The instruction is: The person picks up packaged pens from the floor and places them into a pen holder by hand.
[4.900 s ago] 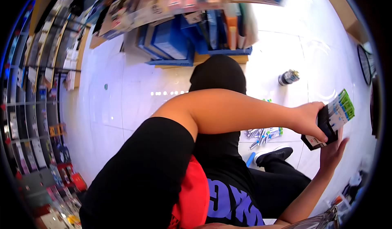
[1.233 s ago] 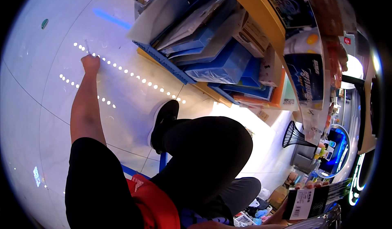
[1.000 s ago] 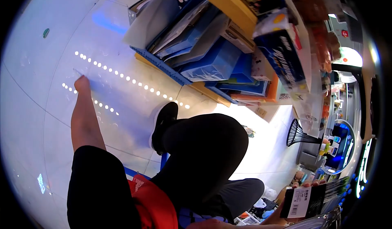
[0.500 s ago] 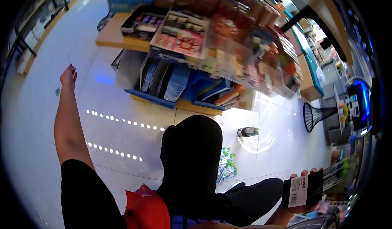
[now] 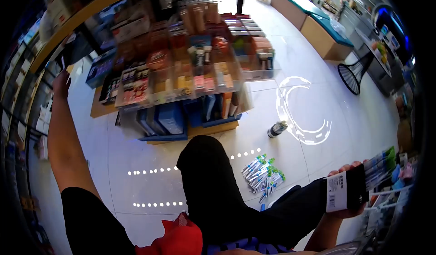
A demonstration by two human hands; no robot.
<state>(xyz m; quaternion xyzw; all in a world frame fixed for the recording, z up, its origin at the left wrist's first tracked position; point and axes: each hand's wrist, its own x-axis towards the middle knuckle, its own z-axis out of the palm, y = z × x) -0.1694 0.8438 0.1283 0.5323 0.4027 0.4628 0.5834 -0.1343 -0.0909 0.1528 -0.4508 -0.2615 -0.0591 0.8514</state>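
Note:
At the far left my left hand (image 5: 61, 84) is stretched out and raised, fingers closed on a thin, light pen-like stick (image 5: 62, 63) that is too blurred to name surely. At the lower right my right hand (image 5: 352, 209) is wrapped around a black box (image 5: 343, 191) with a white printed label and barcode. Slim clear-wrapped pen-like items (image 5: 380, 166) with green tops stick out of its open end. On the white floor between my legs and a dark bottle (image 5: 277, 129) lies a loose heap of similar green-topped items (image 5: 262, 175).
A display stand (image 5: 177, 96) with clear trays of small goods and blue bins below is in front of me. Shelving (image 5: 27, 118) runs along the left. A black wire stool (image 5: 352, 79) and a teal-topped counter (image 5: 329, 30) are at the right.
My view has swung, so the stand appears further left and more of the floor heap shows. My left hand is still outstretched; the right still holds the black box.

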